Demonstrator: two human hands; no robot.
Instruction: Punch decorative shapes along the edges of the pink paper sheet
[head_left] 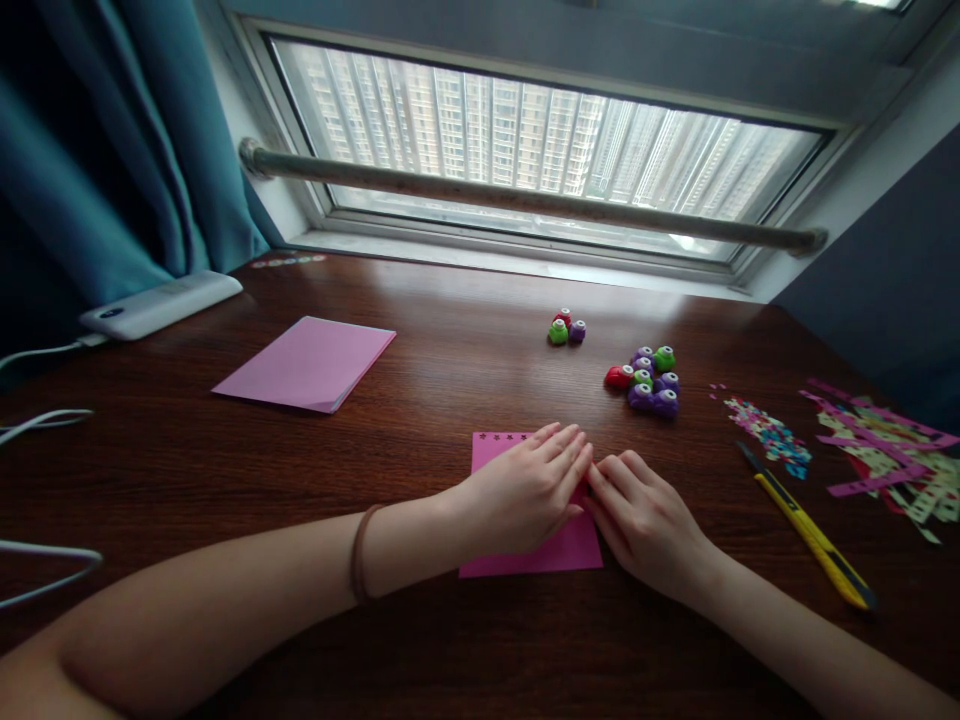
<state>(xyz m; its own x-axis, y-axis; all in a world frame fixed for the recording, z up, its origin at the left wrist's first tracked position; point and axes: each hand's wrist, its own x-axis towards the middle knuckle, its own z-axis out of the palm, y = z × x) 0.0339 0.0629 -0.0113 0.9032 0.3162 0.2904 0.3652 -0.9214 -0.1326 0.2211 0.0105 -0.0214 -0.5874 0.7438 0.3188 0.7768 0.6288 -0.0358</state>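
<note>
A pink sheet (pixel 555 553) lies on the dark wooden table, with a row of small star-shaped holes along its top edge. Across its middle rests my left hand (pixel 529 490), palm down, fingers stretched out and pointing to the upper right. My right hand (pixel 645 515) is at the sheet's right edge, its fingers bent and close together, their tips meeting my left fingertips. Whatever lies under those right fingertips is hidden. A brown band circles my left wrist.
Left are a stack of pink paper (pixel 307 365), a white device (pixel 161 305) and cables. Small colored punches (pixel 652 382) stand beyond my right hand. Further right lie paper bits (pixel 769 432), a yellow cutter (pixel 814 540) and paper strips (pixel 885 450). A window is behind.
</note>
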